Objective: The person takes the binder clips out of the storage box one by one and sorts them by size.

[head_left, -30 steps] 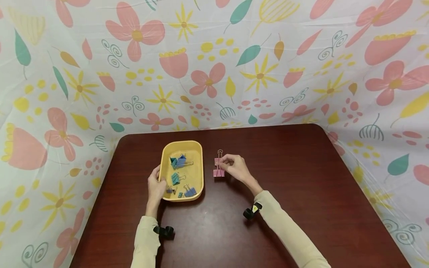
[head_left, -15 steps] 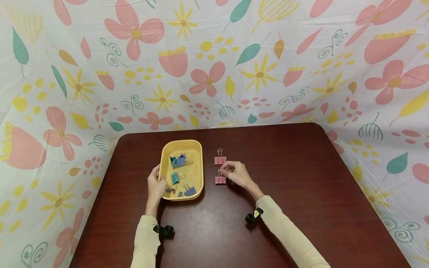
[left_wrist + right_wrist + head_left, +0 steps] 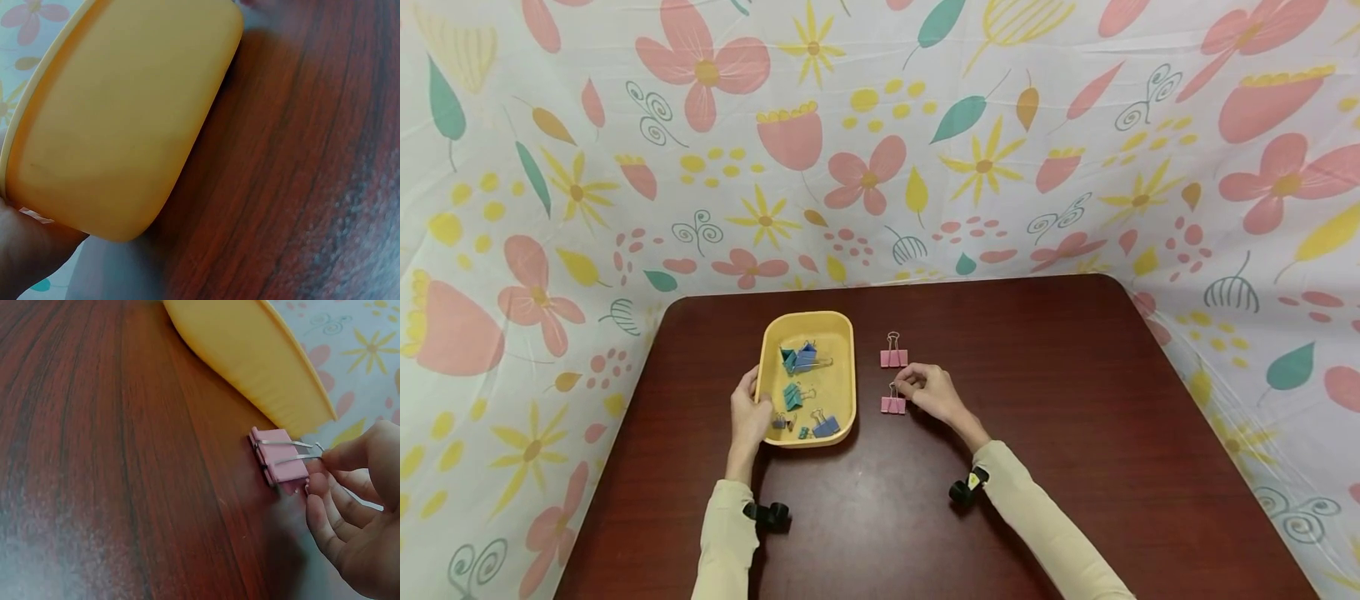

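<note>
On the left, my left hand [image 3: 749, 421] grips the side of a yellow tray [image 3: 845, 367], its thumb at the rim; the left wrist view shows mostly the tray's outer wall [image 3: 125, 119]. A pink binder clip [image 3: 892, 405] lies right of the tray, and my right hand [image 3: 934, 392] pinches its wire handle. Up close in the right wrist view, this clip's pink body [image 3: 281, 453] points away from the fingertips. Just beyond it lies another pink binder clip [image 3: 893, 358], with its wire handle towards the far edge.
Inside the tray are several teal and blue binder clips, among them a blue one [image 3: 826, 426] and a teal one [image 3: 792, 396]. The dark wooden table [image 3: 1037, 375] meets a floral cloth [image 3: 865, 125] at its far edge.
My right hand has shifted from the farther pink clip towards me, onto the nearer one, which now lies slightly closer and apart from the other. My left hand and the tray look unmoved.
</note>
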### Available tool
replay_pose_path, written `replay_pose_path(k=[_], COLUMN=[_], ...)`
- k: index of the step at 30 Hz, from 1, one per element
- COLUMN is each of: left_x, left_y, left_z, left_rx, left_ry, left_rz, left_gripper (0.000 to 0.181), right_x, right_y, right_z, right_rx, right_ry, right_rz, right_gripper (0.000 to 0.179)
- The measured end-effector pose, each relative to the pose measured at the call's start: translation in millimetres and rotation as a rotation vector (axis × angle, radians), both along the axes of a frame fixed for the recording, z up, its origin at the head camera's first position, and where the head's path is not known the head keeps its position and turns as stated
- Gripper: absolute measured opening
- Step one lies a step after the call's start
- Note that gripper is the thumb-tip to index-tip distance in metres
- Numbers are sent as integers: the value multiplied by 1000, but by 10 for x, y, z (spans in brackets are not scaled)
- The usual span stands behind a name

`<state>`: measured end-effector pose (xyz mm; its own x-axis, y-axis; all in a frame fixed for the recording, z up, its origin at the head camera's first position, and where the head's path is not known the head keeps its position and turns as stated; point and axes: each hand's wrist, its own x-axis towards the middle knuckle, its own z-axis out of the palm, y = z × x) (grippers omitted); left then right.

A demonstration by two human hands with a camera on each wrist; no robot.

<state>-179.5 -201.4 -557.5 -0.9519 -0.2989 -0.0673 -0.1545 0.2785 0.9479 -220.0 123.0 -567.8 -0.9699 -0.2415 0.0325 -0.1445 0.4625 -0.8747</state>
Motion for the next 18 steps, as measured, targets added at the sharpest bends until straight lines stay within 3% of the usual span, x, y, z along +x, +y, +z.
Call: replay_pose_path(k=[9, 18], left_x=[9, 0], left_y=[9, -8], left_z=[4, -3], left_rx=[-1, -8], left_ry=[-14, -15], left_rz=[0, -4], left_gripper=[56, 56], right_x=[-40, -225], right_y=[19, -73], right_z=[49, 340], right_rx=[-27, -107], right_ry=[23, 89], right_rz=[-11, -28], right_gripper=[12, 12])
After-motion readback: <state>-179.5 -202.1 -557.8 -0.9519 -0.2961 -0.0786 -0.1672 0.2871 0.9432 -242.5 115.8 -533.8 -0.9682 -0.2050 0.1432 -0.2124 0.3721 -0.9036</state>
